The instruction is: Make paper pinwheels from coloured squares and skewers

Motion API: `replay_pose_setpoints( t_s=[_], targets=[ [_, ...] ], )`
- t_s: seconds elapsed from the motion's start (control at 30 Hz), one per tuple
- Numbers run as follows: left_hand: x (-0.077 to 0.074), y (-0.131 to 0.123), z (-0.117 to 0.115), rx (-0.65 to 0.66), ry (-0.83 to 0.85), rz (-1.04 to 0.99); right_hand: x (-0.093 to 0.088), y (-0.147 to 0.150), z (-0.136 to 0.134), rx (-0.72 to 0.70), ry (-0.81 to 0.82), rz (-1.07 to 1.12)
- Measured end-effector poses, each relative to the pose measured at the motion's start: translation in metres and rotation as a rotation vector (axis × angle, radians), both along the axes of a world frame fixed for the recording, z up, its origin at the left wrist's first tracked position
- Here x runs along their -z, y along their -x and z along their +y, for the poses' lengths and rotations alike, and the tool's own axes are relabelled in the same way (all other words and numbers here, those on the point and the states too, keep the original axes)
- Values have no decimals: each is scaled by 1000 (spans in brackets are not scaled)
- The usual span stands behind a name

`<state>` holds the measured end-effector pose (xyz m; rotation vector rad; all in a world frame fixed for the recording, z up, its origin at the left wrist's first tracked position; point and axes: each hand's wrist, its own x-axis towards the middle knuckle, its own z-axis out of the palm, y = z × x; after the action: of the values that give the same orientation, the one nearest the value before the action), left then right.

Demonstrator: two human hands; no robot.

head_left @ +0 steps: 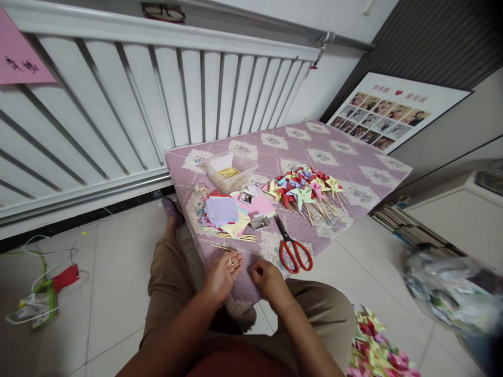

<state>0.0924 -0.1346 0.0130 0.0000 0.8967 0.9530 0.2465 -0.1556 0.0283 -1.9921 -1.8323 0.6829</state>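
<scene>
**Left grip [222, 277] spread, right grip [269, 280] curled; many pinwheels [304, 192] made, parts left over**

The left grip was palm up by the near corner of the surface [275, 140], fingers apart, with small pale pieces [231, 263] loose on it. The right grip was just beside it, fingers bent towards the thumb; whether they pinched anything could not be told.

A good share looked finished: the pinwheels, already on their sticks, lay heaped between the middle of the surface and its right edge. A second heap [377, 345] showed lower down past that edge; what carried it was unclear.

Plenty seemed left to make up. Flat paper squares [222, 210] lay towards the left edge, loose sticks [238, 237] between them and the near corner, and more sticks were in a plastic box [236, 182] near the far left corner. Red-handled scissors [290, 242] lay unheld by the right edge.
</scene>
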Motion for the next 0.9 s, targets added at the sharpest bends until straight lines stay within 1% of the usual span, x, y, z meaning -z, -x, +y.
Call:
replay_pose_setpoints(
  t_s=[0.13,0.27,0.4,0.53,0.63,0.9],
  targets=[
    [-2,-1,0,-17,-23,-20,-7,14,6,-32,-64,136],
    [-2,-2,0,-50,-48,-41,-6,24,14,-90,-115,205],
    [-1,-1,-1,-34,-11,-41,1,14,15,-126,-134,164],
    [0,-1,-1,-39,1,-18,10,7,9,-265,-98,106],
    [0,-2,0,-44,-7,-15,15,10,5,-319,-73,60],
    [-4,-2,0,-45,9,-7,20,14,7,-261,-30,-32]
  ],
)
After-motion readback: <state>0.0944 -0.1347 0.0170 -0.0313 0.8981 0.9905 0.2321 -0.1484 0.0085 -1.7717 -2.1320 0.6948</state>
